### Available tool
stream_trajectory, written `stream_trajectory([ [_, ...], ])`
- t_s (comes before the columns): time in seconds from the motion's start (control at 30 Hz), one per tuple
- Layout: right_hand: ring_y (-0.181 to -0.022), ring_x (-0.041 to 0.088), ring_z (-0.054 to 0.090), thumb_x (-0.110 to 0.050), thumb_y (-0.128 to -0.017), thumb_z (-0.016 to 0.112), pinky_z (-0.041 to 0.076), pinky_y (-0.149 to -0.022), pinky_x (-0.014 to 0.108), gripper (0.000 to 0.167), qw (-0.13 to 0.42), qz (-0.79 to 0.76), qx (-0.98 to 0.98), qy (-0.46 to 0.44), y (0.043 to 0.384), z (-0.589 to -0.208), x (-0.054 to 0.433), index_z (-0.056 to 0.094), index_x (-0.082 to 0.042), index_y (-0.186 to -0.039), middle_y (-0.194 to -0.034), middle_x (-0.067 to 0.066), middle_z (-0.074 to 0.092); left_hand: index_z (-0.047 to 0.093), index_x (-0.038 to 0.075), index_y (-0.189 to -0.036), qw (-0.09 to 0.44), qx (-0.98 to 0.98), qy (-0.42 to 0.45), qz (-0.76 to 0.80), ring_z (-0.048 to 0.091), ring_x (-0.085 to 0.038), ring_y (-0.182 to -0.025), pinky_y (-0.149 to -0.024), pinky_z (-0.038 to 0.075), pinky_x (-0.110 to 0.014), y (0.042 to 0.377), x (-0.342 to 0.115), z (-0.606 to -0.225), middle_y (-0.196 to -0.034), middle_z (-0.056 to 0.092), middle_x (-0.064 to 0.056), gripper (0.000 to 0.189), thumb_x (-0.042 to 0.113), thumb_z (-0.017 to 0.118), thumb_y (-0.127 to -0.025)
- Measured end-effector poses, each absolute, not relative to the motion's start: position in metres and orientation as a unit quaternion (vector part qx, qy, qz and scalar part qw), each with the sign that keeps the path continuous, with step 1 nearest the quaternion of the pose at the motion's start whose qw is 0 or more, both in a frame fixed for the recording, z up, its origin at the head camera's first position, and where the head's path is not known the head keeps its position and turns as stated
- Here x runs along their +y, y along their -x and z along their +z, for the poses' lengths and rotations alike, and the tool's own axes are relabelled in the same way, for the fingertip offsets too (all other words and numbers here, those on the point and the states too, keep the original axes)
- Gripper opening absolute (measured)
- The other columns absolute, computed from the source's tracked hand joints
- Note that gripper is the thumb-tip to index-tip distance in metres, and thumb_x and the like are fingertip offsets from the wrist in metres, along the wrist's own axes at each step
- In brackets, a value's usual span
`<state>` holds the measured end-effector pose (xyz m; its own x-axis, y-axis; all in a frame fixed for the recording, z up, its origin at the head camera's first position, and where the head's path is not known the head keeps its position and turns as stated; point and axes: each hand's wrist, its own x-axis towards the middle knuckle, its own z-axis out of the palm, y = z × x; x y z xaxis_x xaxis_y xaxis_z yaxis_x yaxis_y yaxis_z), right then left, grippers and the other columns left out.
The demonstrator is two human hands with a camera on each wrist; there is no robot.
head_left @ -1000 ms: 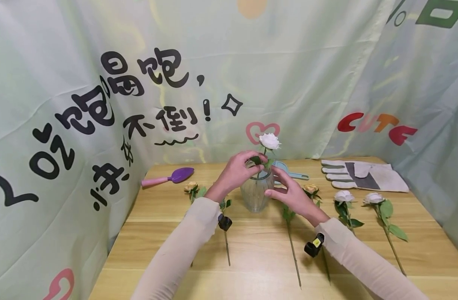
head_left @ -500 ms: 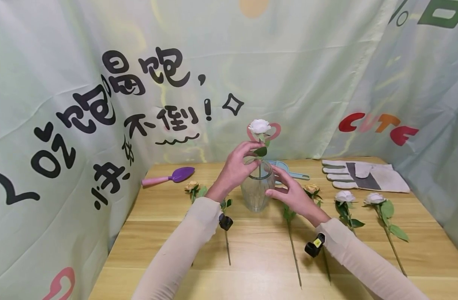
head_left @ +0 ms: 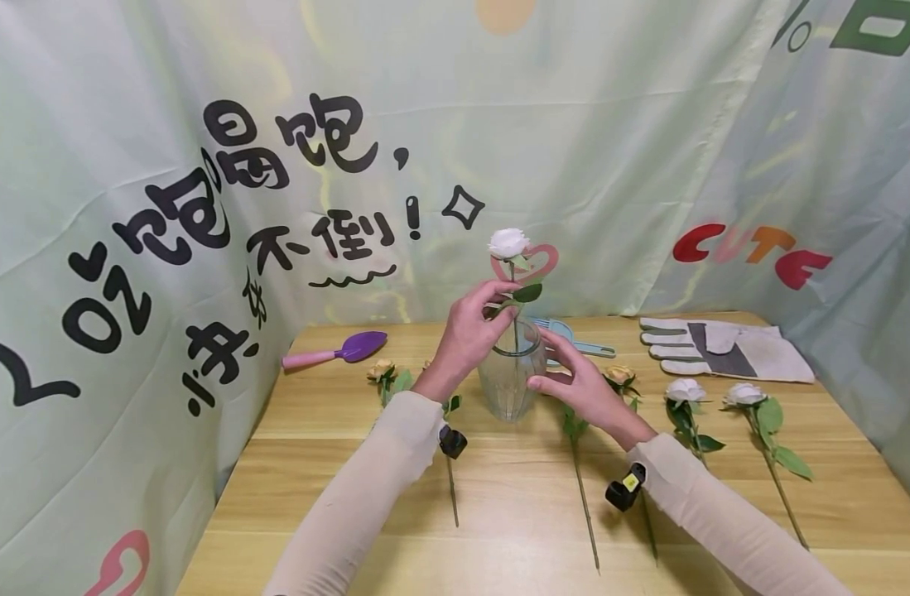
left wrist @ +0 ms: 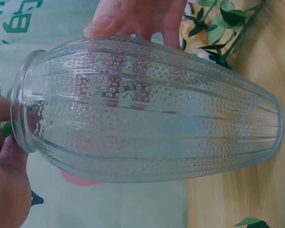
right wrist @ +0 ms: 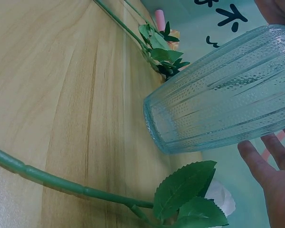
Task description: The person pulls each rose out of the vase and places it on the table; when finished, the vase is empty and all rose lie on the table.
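Observation:
In the head view my left hand [head_left: 479,323] pinches the stem of a white rose [head_left: 508,242] just above the mouth of a clear glass vase [head_left: 508,381]. The bloom stands upright over the vase, and its lower stem reaches down inside the neck. A dark green leaf [head_left: 527,293] sticks out beside my fingertips. My right hand [head_left: 583,382] holds the vase from the right, thumb in front and fingers reaching behind. The left wrist view shows the ribbed, dotted vase [left wrist: 156,114] closely, with my right thumb on its side. The stem's end is hard to see through the glass.
White roses [head_left: 684,391] and yellow roses [head_left: 381,371] lie on the wooden table [head_left: 514,530], on both sides of the vase. A purple trowel [head_left: 361,347] is at back left. A light blue tool [head_left: 592,349] lies behind the vase, and work gloves [head_left: 726,349] at back right.
My left hand has risen, and the white rose has moved up and slightly left, its stem still in the vase mouth. The right hand and vase have stayed in place.

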<state>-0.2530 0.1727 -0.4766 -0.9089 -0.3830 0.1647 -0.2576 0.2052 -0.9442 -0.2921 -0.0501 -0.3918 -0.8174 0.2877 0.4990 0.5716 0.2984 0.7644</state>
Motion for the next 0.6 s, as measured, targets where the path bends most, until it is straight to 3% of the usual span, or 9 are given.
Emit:
stream_trajectory([
  [0.3, -0.159, 0.046, 0.037, -0.02, -0.107, 0.073, 0.049, -0.122, 0.064, 0.083, 0.055, -0.596, 0.774, 0.206, 0.253, -0.477, 0.172, 0.025, -0.027, -0.175, -0.176, 0.017, 0.031, 0.072, 0.009, -0.133, 0.128, -0.789, 0.258, -0.542, 0.073, -0.024, -0.119, -0.1, 0.067, -0.034, 0.291, -0.05, -0.388, -0.129, 0.077, -0.01, 0.028, 0.01, 0.073, -0.105],
  [0.5, -0.162, 0.043, 0.033, -0.018, -0.107, 0.073, 0.052, -0.121, 0.056, 0.083, 0.053, -0.597, 0.772, 0.212, 0.254, -0.479, 0.173, 0.025, -0.027, -0.175, -0.177, 0.015, 0.029, 0.069, 0.008, -0.133, 0.155, -0.773, 0.251, -0.562, 0.074, -0.025, -0.117, -0.098, 0.068, -0.033, 0.294, -0.055, -0.372, -0.137, 0.074, -0.01, 0.026, 0.009, 0.071, -0.106],
  [0.6, -0.161, 0.044, 0.035, -0.017, -0.107, 0.073, 0.056, -0.118, 0.051, 0.083, 0.053, -0.599, 0.77, 0.214, 0.254, -0.479, 0.175, 0.025, -0.026, -0.175, -0.177, 0.016, 0.03, 0.066, 0.003, -0.134, 0.159, -0.747, 0.25, -0.596, 0.075, -0.03, -0.113, -0.094, 0.07, -0.032, 0.294, -0.059, -0.359, -0.137, 0.071, -0.016, 0.028, 0.004, 0.069, -0.106],
])
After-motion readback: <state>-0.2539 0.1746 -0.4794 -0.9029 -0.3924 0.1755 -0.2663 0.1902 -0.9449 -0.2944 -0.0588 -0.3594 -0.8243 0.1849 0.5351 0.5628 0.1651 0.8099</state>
